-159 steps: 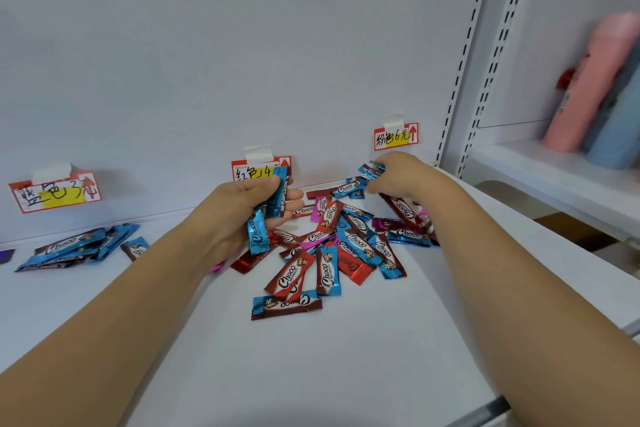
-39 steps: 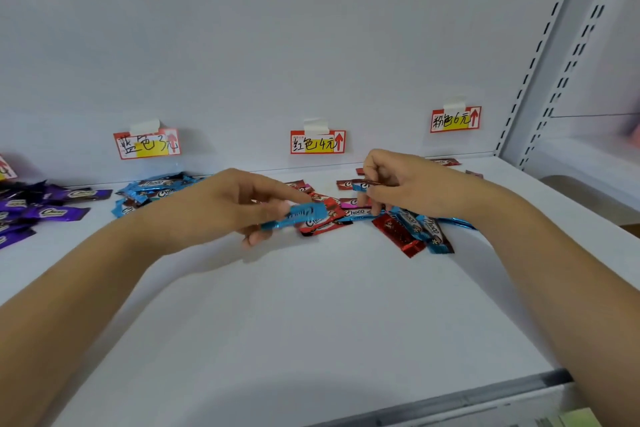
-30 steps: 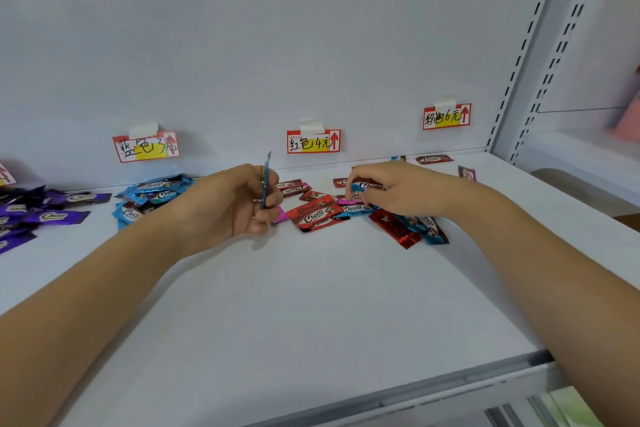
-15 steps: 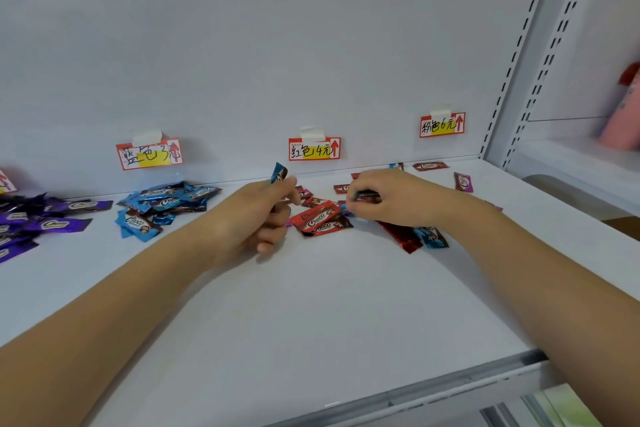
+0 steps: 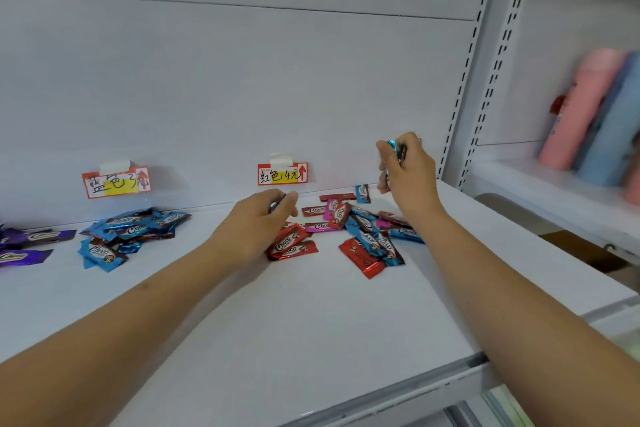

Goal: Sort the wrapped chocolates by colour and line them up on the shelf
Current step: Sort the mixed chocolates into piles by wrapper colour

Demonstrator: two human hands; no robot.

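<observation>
A mixed heap of red, blue and pink wrapped chocolates (image 5: 349,229) lies on the white shelf (image 5: 311,329) below the red price tag (image 5: 282,174). My left hand (image 5: 258,224) rests at the heap's left edge, fingers pinched on a thin dark-edged chocolate (image 5: 277,205). My right hand (image 5: 407,172) is raised above the heap's right side, closed on blue chocolates (image 5: 394,147). A sorted blue pile (image 5: 128,234) sits under the blue price tag (image 5: 116,182). A purple pile (image 5: 24,244) lies at the far left.
The shelf's back panel stands just behind the heap. A slotted upright (image 5: 485,62) bounds the shelf on the right. Beyond it, pink and blue bottles (image 5: 595,118) stand on a neighbouring shelf. The shelf's metal front rail (image 5: 398,392) runs below my arms.
My right hand rose from the heap with blue chocolates. My left hand reached forward and lower to the heap's left edge. The view swung right, hiding the pink tag behind my right hand.
</observation>
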